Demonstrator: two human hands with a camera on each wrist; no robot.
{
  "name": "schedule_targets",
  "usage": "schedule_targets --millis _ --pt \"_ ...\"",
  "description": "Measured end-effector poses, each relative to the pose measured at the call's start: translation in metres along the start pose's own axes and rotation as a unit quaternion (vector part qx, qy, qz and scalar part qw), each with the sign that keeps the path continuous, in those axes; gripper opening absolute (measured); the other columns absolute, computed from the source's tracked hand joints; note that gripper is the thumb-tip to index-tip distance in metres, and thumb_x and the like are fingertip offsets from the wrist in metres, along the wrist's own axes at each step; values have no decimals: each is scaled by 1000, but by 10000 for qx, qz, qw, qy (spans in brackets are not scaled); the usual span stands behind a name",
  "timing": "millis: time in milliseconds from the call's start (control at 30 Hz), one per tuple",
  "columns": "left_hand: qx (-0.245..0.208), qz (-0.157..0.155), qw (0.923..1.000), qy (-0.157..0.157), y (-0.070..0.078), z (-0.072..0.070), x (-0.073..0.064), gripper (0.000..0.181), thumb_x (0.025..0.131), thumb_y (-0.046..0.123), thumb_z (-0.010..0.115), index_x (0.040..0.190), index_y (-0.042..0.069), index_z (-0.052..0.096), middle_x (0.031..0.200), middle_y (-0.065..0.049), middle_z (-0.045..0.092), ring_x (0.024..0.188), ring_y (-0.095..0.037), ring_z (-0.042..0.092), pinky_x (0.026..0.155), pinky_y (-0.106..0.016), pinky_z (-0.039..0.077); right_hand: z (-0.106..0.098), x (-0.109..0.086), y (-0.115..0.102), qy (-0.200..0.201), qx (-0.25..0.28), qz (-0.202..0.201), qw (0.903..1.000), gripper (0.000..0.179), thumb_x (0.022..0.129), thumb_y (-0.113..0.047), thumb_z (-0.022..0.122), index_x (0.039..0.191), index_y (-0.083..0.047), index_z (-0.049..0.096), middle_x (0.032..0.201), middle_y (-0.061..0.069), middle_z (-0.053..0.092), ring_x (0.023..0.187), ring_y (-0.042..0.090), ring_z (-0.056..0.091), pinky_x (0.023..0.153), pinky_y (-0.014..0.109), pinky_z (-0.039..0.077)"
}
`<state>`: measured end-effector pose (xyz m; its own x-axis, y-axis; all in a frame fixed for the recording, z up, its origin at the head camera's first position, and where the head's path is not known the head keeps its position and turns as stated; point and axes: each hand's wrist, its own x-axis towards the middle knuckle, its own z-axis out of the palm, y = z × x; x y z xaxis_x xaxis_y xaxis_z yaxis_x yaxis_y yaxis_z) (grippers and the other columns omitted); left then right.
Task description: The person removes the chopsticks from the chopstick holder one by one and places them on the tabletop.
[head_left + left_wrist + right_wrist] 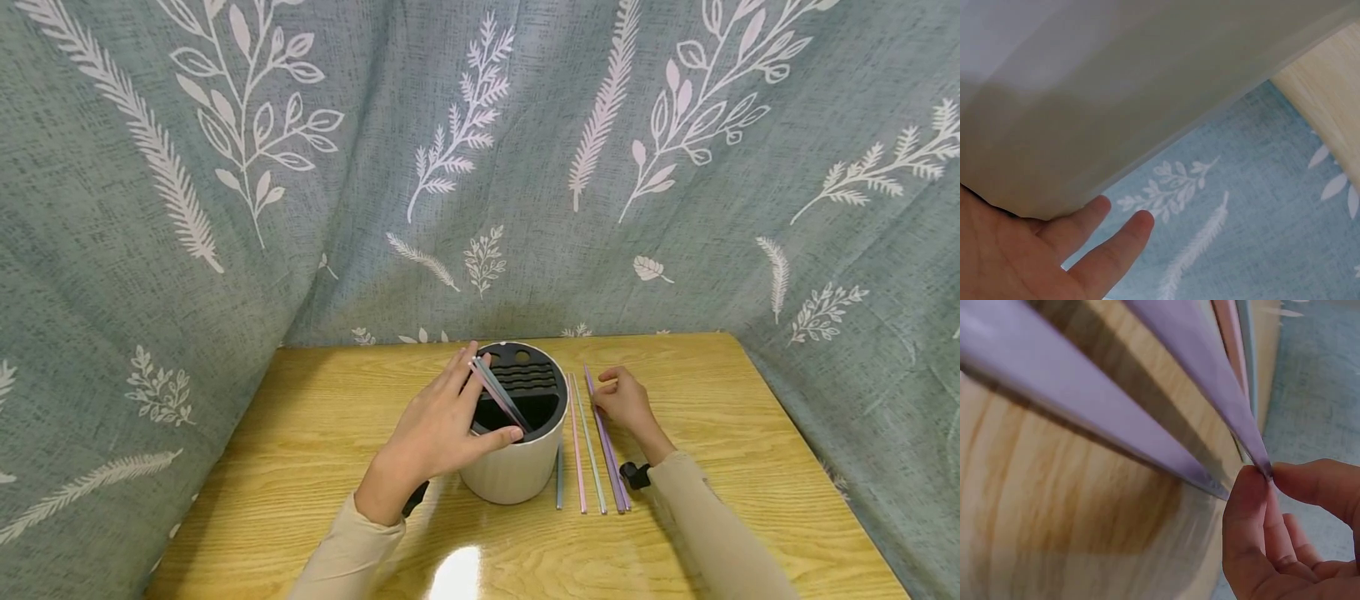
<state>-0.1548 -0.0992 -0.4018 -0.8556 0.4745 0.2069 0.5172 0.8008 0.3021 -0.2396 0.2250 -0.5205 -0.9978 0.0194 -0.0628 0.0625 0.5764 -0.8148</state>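
Observation:
My left hand (442,421) rests against the left side of a white cylindrical utensil holder (504,477), fingers fairly straight, thumb at the front rim. Two of those fingers extend beside its wall in the left wrist view. A black divided lid (517,375) tops the holder, and pink and blue-grey chopsticks (495,387) lean out of its large opening. To the right of the holder, my right hand (624,404) pinches the narrow end of a purple chopstick (1210,362) between thumb and fingers. Another purple chopstick (1085,394) lies alongside on the table.
Between the holder and my right hand lie a pink chopstick (578,454), a pale green chopstick (592,458) and a blue-grey chopstick (559,479), roughly parallel. Beneath them is a wooden table (315,500). A blue-green leaf-patterned cloth (360,275) hangs behind and at the sides.

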Motion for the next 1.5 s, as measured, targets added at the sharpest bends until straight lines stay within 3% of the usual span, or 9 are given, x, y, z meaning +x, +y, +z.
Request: schedule_targets --millis 500,733,867,967,1133,1300,1500 --pt "27 10 10000 -5 0 0 0 106 86 85 39 162 15 18 167 -9 7 151 -26 12 108 -54 38 2 2 0 120 -283 22 9995 31 91 -4 63 120 5 57 98 19 69 76 27 67 62 35 53" --pt "20 26 10000 11 0 0 1 106 86 85 39 162 15 19 167 -9 7 151 -24 10 109 -52 37 -9 -15 -29 444 579 -542 9959 31 95 -6 65 123 5 58 101 19 68 83 33 70 69 38 59" --pt "19 26 10000 28 0 0 1 106 86 85 39 162 14 19 167 -10 8 151 -25 11 109 -52 36 -19 -35 -64 546 1133 -1259 9840 30 95 -7 69 122 2 60 102 19 70 84 31 70 70 34 59" --pt "16 26 10000 29 -1 0 1 106 86 86 38 162 14 20 167 -10 8 151 -27 13 109 -52 37 -24 -50 -89 482 1586 -1835 9689 29 94 -4 70 121 3 60 103 22 70 84 27 69 70 30 58" --pt "-18 -23 10000 -13 0 -1 0 106 85 86 38 162 15 19 167 -9 8 151 -25 12 109 -53 37 -24 -69 -126 -78 2178 -2678 9385 30 93 7 67 122 6 58 106 29 66 92 20 68 76 31 58" --pt "-40 -53 10000 -49 0 -1 -1 106 85 86 37 162 16 18 167 -8 6 151 -25 11 109 -53 37 -14 -76 -149 -693 2057 -3250 9205 32 93 9 65 124 7 56 107 21 68 99 20 67 83 30 56" --pt "-33 -27 10000 -11 -1 0 -1 106 86 86 36 162 15 19 167 -7 6 151 -25 12 107 -53 39 0 -78 -164 -1182 1730 -3444 9152 35 94 5 66 127 7 54 109 15 70 103 26 68 88 34 55"
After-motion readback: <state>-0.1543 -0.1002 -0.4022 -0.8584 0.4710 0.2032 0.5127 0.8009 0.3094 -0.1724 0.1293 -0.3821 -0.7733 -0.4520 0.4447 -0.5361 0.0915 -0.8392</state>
